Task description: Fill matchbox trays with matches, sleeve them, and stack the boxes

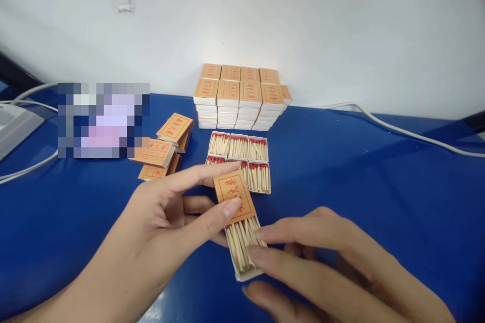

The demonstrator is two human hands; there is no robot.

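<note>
Right hand (pixel 341 267) fingers on match tray (pixel 244 250) | left hand (pixel 170 212) pinches orange sleeve (pixel 234 197) | stacked matchboxes (pixel 240 96) behind

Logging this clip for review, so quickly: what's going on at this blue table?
A person is handling a matchbox over the blue table. The left hand grips the orange sleeve, while the right hand holds the tray of matches, which sticks partly out of the sleeve. Behind lie open filled trays in rows, loose sleeves to the left, and a stack of finished matchboxes by the wall.
</note>
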